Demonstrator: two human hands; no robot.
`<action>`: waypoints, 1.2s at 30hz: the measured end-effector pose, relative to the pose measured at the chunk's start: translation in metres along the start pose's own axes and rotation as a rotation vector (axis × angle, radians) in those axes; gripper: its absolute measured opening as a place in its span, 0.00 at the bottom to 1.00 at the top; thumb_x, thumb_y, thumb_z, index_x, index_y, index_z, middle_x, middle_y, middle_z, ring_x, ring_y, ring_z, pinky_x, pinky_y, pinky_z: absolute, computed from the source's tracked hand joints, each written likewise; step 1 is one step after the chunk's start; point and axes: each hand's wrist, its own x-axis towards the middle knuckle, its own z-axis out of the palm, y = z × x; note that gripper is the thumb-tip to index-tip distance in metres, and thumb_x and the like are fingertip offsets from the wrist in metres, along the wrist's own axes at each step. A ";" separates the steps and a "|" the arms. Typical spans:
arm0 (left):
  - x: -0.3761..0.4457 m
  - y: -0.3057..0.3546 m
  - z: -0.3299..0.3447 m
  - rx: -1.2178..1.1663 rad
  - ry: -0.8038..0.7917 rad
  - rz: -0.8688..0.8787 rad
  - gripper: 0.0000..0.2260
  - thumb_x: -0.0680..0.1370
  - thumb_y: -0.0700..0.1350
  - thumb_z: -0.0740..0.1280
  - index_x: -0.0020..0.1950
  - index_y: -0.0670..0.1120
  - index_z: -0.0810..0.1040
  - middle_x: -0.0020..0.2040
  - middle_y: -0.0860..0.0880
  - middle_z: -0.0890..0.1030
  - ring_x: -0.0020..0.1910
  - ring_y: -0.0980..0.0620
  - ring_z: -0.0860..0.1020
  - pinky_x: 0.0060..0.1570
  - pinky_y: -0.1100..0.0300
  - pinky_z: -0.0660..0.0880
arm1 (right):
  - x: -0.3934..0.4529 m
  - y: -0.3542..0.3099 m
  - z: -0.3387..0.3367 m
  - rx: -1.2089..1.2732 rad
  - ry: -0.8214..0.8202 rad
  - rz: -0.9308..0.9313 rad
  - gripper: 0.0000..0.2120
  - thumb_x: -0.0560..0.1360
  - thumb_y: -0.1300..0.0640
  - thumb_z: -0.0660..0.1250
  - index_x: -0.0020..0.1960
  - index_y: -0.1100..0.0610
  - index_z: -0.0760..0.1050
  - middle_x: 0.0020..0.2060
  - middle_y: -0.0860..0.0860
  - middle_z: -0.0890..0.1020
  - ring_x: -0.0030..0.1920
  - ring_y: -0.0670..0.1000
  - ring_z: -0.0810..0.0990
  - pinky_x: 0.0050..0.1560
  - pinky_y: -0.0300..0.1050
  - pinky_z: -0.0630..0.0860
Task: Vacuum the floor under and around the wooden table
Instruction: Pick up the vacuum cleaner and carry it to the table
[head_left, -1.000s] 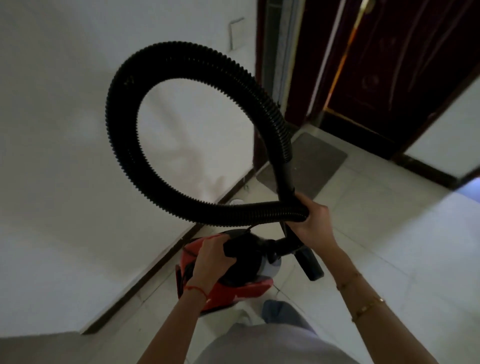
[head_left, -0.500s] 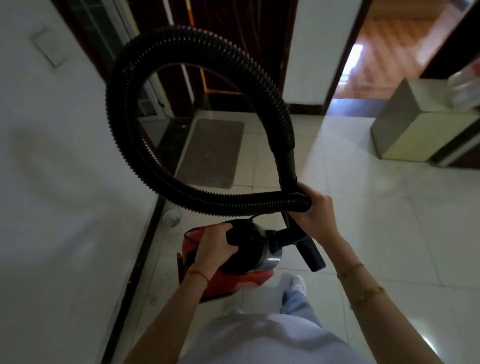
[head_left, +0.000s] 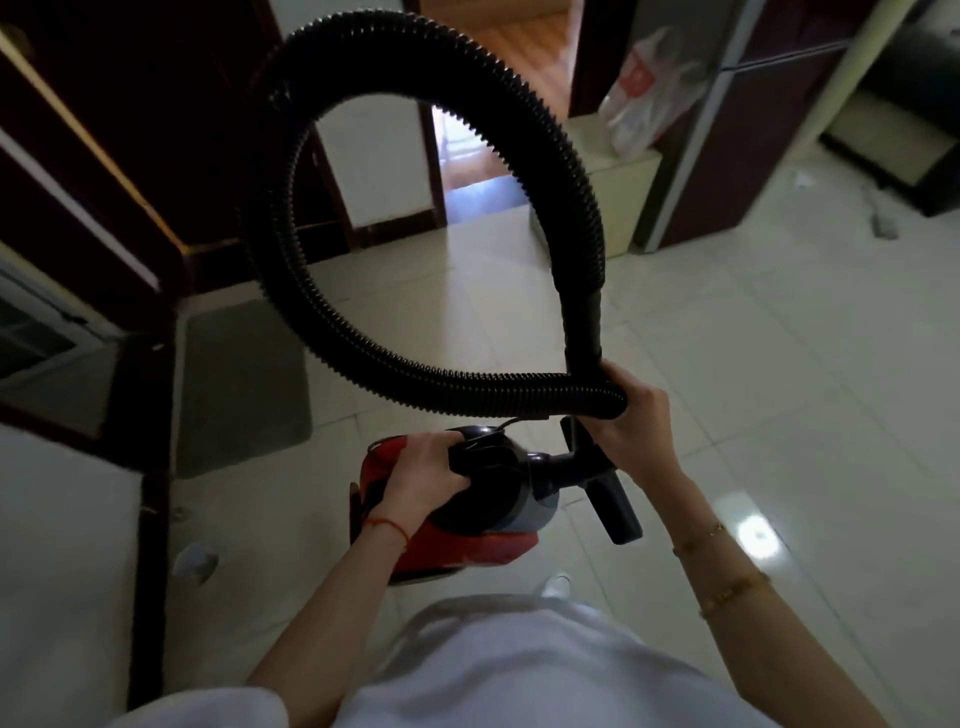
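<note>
Head view, looking down at a person carrying a vacuum cleaner (head_left: 483, 499) off the floor, red body with black top, roughly centre frame in front of the torso. Left hand (head_left: 423, 475) grips the black carry handle on top of the vacuum, fingers (head_left: 439, 449) curled round it; red string on that wrist. Right hand (head_left: 634, 421) holds the black ribbed hose (head_left: 291, 171) where its two ends cross, fingers wrapped round the bundle and pinching the hose end against the rigid tube section. Hose forms one big loop rising up and away from the hands, filling upper centre. Black nozzle (head_left: 615, 506) sticks down and right from the vacuum's front, just below the right hand. Two gold bracelets (head_left: 727, 587) on the right forearm. White shirt at bottom edge.

Floor (head_left: 779, 364) is pale glossy tile with a bright light reflection at right. Grey doormat (head_left: 239, 384) lies left, in front of a dark wooden door (head_left: 104, 130). Open doorway (head_left: 498, 93) ahead shows orange wood flooring beyond. Plastic bag (head_left: 649, 88) sits on a low pale cabinet (head_left: 623, 197) upper right, beside a dark tall unit. White wall and dark skirting along the left edge. No wooden table identifiable in frame.
</note>
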 end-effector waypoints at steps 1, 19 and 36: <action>0.014 0.015 0.007 0.012 -0.021 0.029 0.04 0.68 0.43 0.68 0.42 0.47 0.78 0.39 0.49 0.82 0.40 0.50 0.79 0.37 0.64 0.68 | 0.005 0.013 -0.015 -0.011 0.029 0.015 0.15 0.67 0.59 0.74 0.53 0.51 0.80 0.30 0.45 0.80 0.31 0.48 0.79 0.33 0.45 0.75; 0.215 0.265 0.093 0.097 -0.147 0.403 0.05 0.65 0.38 0.69 0.35 0.48 0.77 0.32 0.51 0.80 0.30 0.52 0.75 0.29 0.66 0.66 | 0.086 0.182 -0.212 -0.145 0.391 0.254 0.18 0.66 0.58 0.73 0.55 0.51 0.79 0.29 0.38 0.77 0.32 0.39 0.76 0.36 0.30 0.71; 0.448 0.533 0.178 0.124 -0.398 0.588 0.09 0.65 0.38 0.70 0.42 0.47 0.80 0.36 0.53 0.80 0.38 0.53 0.79 0.41 0.58 0.78 | 0.230 0.367 -0.389 -0.251 0.661 0.423 0.19 0.66 0.60 0.74 0.57 0.50 0.79 0.31 0.41 0.79 0.32 0.46 0.78 0.37 0.45 0.77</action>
